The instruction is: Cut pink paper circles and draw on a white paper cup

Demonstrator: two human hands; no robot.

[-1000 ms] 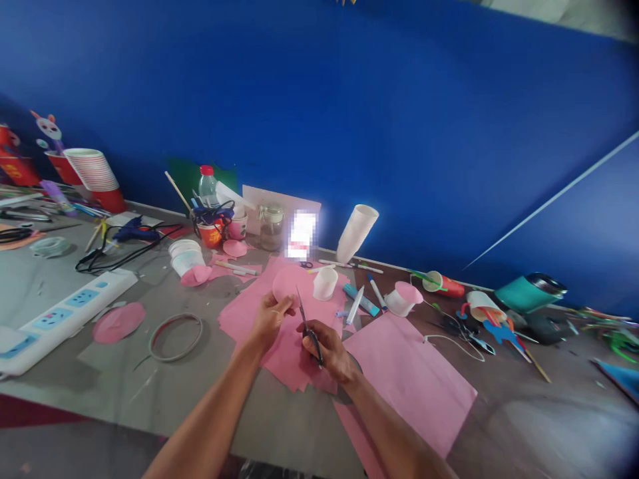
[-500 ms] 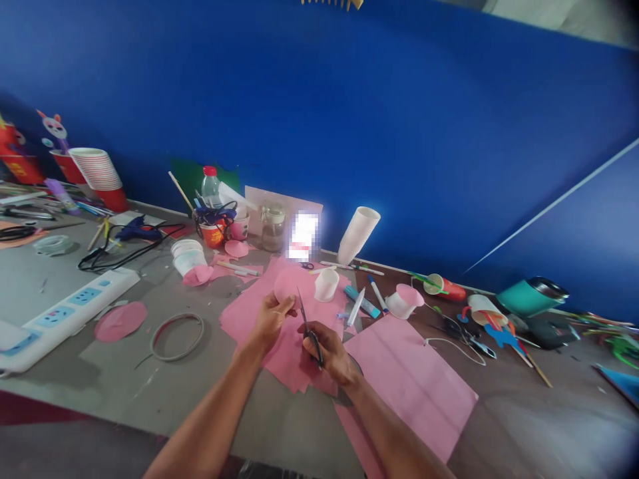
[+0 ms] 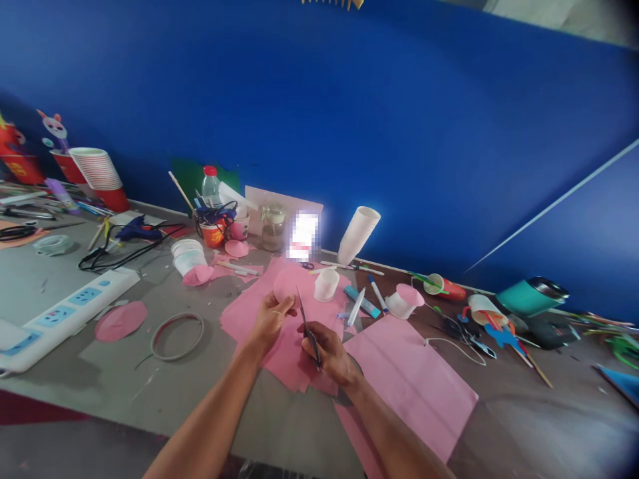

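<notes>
My left hand (image 3: 272, 319) is closed on the lower edge of a round piece of pink paper (image 3: 288, 282), pinching it between thumb and fingers. In my right hand (image 3: 327, 352) is a pair of dark-handled scissors (image 3: 311, 338), the fingers wrapped round the handles. Its blades point up and away, beside the right edge of the round paper; whether they touch it I cannot tell. Both hands are over a pile of pink paper sheets (image 3: 244, 306). Just beyond the scissors a white paper cup (image 3: 327, 284) stands on the pile.
A stack of white cups (image 3: 358, 235) leans near the blue wall. A bright, blurred-out screen (image 3: 303, 236) stands beside a glass jar (image 3: 273, 227). At left lie a power strip (image 3: 70, 313) and a tape roll (image 3: 177, 337); at right, a pink sheet (image 3: 412, 382) and a teal bottle (image 3: 532, 297).
The scissor handles in my right hand have drawn slightly closer together. My left hand and the round pink paper stay in nearly the same place.
</notes>
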